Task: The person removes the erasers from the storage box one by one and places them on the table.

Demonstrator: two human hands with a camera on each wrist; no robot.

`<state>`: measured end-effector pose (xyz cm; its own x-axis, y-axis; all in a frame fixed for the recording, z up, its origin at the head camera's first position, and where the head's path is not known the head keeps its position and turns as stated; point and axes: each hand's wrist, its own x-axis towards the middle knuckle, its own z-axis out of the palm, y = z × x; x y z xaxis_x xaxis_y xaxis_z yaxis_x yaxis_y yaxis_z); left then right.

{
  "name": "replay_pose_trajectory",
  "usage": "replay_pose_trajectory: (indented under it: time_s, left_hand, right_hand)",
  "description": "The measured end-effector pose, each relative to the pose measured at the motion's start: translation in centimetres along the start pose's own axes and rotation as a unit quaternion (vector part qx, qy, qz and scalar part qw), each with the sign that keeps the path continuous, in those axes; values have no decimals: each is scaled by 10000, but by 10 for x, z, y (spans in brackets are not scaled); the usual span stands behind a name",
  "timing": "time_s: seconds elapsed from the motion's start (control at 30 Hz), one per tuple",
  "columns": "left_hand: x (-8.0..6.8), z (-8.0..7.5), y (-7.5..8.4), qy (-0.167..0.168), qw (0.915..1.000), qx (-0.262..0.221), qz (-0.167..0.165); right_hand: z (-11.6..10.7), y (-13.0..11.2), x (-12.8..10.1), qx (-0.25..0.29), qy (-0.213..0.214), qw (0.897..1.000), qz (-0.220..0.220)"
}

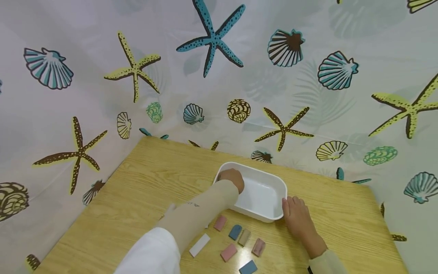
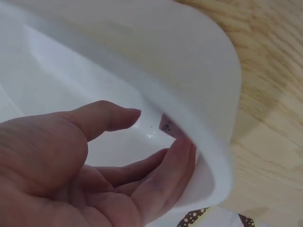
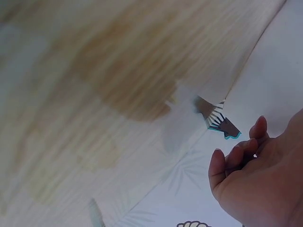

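A white plastic basin [image 1: 260, 194] stands on the wooden table. My left hand [image 1: 233, 178] reaches down into its left end, the fingers mostly hidden from the head view. Up close, the left wrist view shows that hand [image 2: 109, 165] with the thumb apart from the fingers. Its fingertips are at a small pinkish block [image 2: 169, 126] by the basin wall, partly hidden by the rim. Beside the basin's right end rests my right hand [image 1: 298, 217], its fingertips at the outer wall. In the right wrist view the right hand [image 3: 255, 175] has loosely bent fingers, with no object visible in them.
Several small blocks lie before the basin: a pink block [image 1: 220, 222], a blue block [image 1: 235, 232], a tan block [image 1: 244, 237], a reddish block [image 1: 258, 247] and a long white block [image 1: 200, 245] among them. A shell-patterned curtain [image 1: 164, 76] borders the table [image 1: 164, 163].
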<state>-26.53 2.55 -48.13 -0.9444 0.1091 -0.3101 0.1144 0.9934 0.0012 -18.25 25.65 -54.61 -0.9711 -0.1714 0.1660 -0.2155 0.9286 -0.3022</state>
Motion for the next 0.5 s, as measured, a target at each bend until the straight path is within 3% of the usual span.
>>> replay_pose_trajectory:
  time_s: [0.17, 0.5]
  left_hand:
    - [2, 6, 1, 150, 9998, 79, -71]
    - [2, 6, -6, 224, 9994, -260, 29]
  right_hand:
    - [1, 0, -1, 3, 11, 10000, 1]
    - [1, -1, 0, -31, -3, 10000, 40]
